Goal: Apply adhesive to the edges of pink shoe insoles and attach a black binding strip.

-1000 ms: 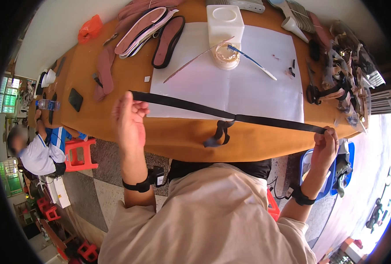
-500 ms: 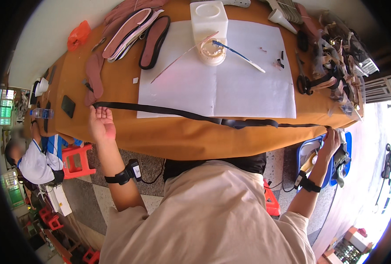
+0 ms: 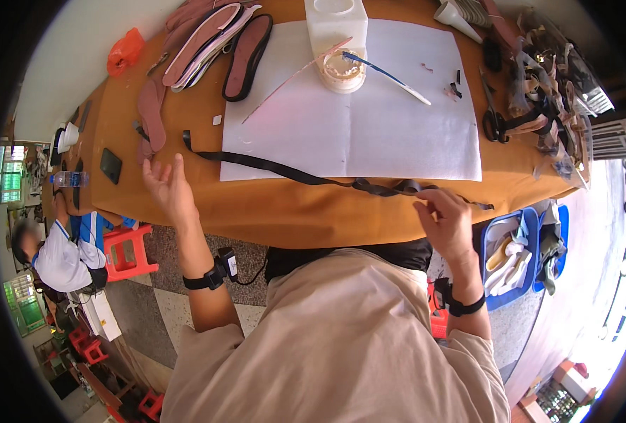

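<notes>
Strap [image 3: 278, 167]: black, narrow, one. Laid along the near side of the cloth [image 3: 278, 218]; left end on bare cloth, left half crossing the near left corner of the sheet [image 3: 404, 134], right half twisted and looped just beyond the sheet's near edge, right end showing past the right hand [image 3: 445, 218].

Hands: two, bare, well apart. Left hand [image 3: 170, 190]: palm up, fingers spread, holding nothing, near the strap's left end. Right hand: fingers bent over the strap's twisted part; whether they grip it, cannot tell.

Sheet: white, flat, centre. On it, far side: container [image 3: 334, 25], white; pot [image 3: 343, 83], just near of it; stick [image 3: 285, 92], pinkish, slanting left from the pot; brush [image 3: 394, 77], blue and white, slanting right.

Far left: sole [image 3: 248, 60], pink, black-edged, beside a pile of soles [image 3: 204, 46].

Left: phone [image 3: 111, 166], dark.

Right: scissors [image 3: 494, 123], black-handled.

Near right, below cloth level: basket [image 3: 514, 298], blue.
</notes>
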Motion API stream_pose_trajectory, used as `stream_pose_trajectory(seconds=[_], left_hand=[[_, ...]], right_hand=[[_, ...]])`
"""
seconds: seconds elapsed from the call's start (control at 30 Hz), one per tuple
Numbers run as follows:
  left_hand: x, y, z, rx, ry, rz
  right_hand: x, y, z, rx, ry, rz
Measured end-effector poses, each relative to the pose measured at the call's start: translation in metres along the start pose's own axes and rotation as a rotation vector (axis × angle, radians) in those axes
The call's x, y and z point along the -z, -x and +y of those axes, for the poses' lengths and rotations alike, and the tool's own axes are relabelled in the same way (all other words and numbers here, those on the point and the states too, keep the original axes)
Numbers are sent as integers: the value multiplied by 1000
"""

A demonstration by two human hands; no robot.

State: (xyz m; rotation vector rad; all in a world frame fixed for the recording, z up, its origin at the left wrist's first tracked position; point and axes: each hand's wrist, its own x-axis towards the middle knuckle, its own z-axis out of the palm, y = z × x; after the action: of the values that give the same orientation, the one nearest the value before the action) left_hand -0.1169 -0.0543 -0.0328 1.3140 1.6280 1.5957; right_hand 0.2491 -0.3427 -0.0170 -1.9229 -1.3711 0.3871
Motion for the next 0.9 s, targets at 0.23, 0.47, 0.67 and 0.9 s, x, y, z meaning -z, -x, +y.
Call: stream_pose_trajectory(seconds=[0.23, 0.47, 0.67, 0.9], left_hand=[[-19, 95, 60, -606, -111, -707], [-58, 154, 71, -806, -68, -1129], [-66, 162, 66, -711, -348, -1352], [-57, 149, 76, -605, -399, -1426]], right_hand=[[-73, -23, -17, 150, 86, -91], [-104, -33, -8, 195, 152, -31], [-96, -31, -19, 182, 117, -78], [-47, -30, -49, 231, -166, -139]])
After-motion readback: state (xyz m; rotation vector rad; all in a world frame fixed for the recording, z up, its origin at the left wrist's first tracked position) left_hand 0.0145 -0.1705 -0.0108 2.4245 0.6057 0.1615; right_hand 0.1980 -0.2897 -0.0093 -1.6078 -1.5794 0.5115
